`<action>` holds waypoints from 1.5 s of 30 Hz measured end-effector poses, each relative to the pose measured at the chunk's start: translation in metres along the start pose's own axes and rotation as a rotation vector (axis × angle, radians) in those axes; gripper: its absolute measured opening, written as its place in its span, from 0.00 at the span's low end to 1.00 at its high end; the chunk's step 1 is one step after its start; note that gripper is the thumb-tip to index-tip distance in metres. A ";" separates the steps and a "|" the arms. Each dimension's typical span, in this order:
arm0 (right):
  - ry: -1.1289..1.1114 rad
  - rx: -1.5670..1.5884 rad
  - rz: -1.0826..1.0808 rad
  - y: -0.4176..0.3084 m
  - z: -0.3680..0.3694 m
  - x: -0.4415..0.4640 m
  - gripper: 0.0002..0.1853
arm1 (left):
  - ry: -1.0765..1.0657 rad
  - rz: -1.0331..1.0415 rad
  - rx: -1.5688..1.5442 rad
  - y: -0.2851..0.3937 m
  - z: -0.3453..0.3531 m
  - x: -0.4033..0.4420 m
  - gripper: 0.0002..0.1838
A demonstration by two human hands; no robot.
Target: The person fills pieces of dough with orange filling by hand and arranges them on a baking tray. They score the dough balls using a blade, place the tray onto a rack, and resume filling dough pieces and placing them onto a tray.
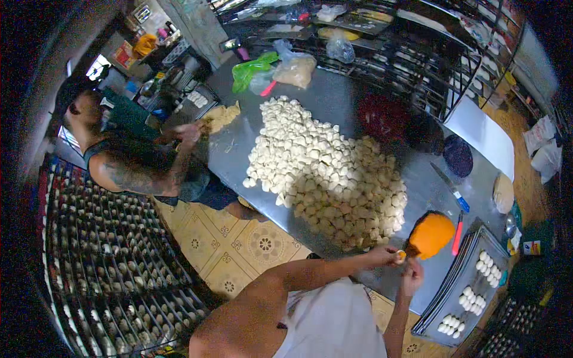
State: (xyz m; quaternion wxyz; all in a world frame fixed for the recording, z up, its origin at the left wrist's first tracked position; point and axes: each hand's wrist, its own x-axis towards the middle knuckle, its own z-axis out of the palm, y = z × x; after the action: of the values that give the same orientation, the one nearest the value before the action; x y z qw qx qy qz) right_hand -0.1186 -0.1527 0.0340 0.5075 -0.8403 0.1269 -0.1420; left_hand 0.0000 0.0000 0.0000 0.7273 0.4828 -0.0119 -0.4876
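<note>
Hands [385, 256] between dough [328, 167] and trays [452, 298]

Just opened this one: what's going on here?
The wearer stands at a table, the left hand pinching a small piece with orange showing on it. The right hand is close by, beside an orange mound; whether it holds anything is unclear. A big pile of pale pieces covers the middle. At right, a tray bears three groups of white pieces. Across the table, another person has their hands near tan dough.
</note>
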 end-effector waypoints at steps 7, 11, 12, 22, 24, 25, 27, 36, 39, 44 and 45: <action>0.003 0.234 0.245 -0.065 0.015 0.033 0.09 | -0.370 0.266 0.491 0.039 -0.010 0.014 0.26; -0.170 0.193 0.495 -0.084 -0.005 0.036 0.10 | -0.246 0.131 0.681 0.051 -0.009 0.004 0.15; -0.172 0.191 0.494 -0.075 -0.005 0.034 0.10 | -0.245 0.133 0.679 0.045 -0.008 0.007 0.15; -0.163 -0.091 0.071 0.014 -0.022 0.020 0.14 | -0.072 0.153 0.500 0.022 0.028 -0.006 0.12; -0.168 -0.187 -0.039 -0.005 -0.027 0.023 0.14 | -0.045 0.147 0.480 0.012 0.035 -0.004 0.10; -0.184 -0.171 0.013 -0.015 -0.027 0.023 0.12 | -0.055 0.221 0.572 0.000 0.031 0.000 0.12; -0.217 -0.138 0.120 -0.026 -0.027 0.021 0.09 | -0.075 0.366 0.755 -0.011 0.028 0.003 0.17; -0.331 -0.193 0.469 0.016 -0.026 -0.001 0.09 | -0.196 -0.009 1.156 0.001 0.027 0.004 0.16; -0.127 -0.302 0.294 0.025 -0.017 -0.016 0.09 | -0.278 0.471 1.104 -0.021 0.022 0.027 0.16; 0.068 0.415 0.676 0.000 -0.006 -0.014 0.12 | -0.269 0.643 1.020 -0.020 0.038 0.001 0.13; 0.091 0.315 0.607 -0.002 0.000 -0.015 0.12 | -0.250 0.352 0.805 -0.005 0.038 -0.004 0.14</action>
State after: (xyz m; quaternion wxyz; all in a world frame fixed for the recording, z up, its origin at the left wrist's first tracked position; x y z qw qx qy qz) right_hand -0.1326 -0.1460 0.0335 0.6438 -0.6684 0.3704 -0.0397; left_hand -0.0243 -0.0239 0.0183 0.5466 0.6550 -0.3700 -0.3679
